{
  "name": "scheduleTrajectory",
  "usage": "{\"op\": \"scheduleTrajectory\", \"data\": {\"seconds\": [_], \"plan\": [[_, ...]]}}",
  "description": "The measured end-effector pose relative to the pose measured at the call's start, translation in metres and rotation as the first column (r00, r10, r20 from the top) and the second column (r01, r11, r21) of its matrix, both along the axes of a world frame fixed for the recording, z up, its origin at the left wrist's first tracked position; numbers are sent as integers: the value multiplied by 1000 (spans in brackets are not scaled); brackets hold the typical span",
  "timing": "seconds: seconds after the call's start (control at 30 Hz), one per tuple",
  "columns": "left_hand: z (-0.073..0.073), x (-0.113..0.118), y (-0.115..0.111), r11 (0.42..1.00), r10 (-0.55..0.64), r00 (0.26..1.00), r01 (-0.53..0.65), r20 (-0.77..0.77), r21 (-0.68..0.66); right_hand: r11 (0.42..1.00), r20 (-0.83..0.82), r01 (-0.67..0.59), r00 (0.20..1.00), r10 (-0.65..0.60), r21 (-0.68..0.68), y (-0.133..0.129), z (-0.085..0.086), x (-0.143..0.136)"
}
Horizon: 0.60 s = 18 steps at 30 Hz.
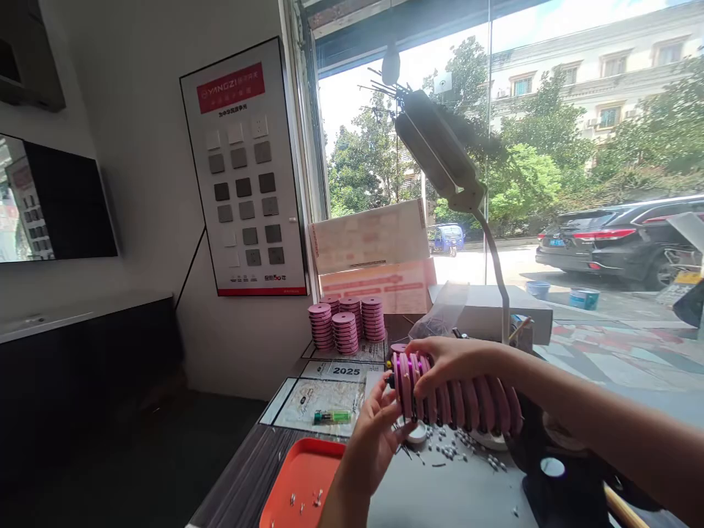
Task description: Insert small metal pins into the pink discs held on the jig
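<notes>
A long row of pink discs (473, 403) lies on its side above the grey work surface, running to the right below my right forearm. Over its left end my right hand (448, 363) curves from above, thumb and fingers closed round several discs. My left hand (382, 425) is at the left end from below, its fingers bent against the end disc and a small black part. Small white pieces (451, 444) are scattered on the surface beneath.
Stacks of pink discs (345, 334) stand at the back left. An orange tray (302, 469) with small pieces sits at front left, a green lighter-like item (332, 417) behind it. A lamp (440, 150) arches overhead; a black stand (572, 488) is at right.
</notes>
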<state>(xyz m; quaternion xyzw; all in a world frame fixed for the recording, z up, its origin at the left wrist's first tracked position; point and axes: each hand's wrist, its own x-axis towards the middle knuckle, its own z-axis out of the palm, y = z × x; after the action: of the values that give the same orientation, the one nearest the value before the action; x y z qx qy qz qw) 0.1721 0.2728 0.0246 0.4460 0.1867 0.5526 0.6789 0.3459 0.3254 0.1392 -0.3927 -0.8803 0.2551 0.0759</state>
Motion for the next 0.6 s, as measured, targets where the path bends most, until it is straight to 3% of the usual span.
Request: {"op": "scheduleTrajectory", "data": {"seconds": [0.1, 0.17, 0.23, 0.27, 0.33, 0.43, 0.6], "plan": [[-17, 10, -13, 979, 78, 995, -87, -57, -185, 997, 21, 48, 999, -50, 67, -5, 1, 0], [-27, 19, -19, 935, 211, 965, -246, -158, -254, 986, 29, 89, 995, -94, 140, -11, 1, 0], [-33, 27, -24, 870, 392, 892, -440, -227, -224, 978, 25, 106, 993, -113, 181, -15, 0, 0], [-35, 31, -26, 829, 489, 833, -536, -259, -156, 977, 22, 107, 993, -113, 186, -16, 0, 1], [-35, 38, -30, 702, 690, 645, -707, -329, 85, 978, 21, 97, 994, -103, 184, -16, -1, 1], [-34, 46, -35, 491, 867, 371, -747, -332, 448, 980, 25, 80, 996, -86, 183, -14, -2, 2], [-33, 49, -31, 361, 928, 227, -741, -295, 566, 975, 25, 79, 996, -86, 207, -14, -2, 2]]}}
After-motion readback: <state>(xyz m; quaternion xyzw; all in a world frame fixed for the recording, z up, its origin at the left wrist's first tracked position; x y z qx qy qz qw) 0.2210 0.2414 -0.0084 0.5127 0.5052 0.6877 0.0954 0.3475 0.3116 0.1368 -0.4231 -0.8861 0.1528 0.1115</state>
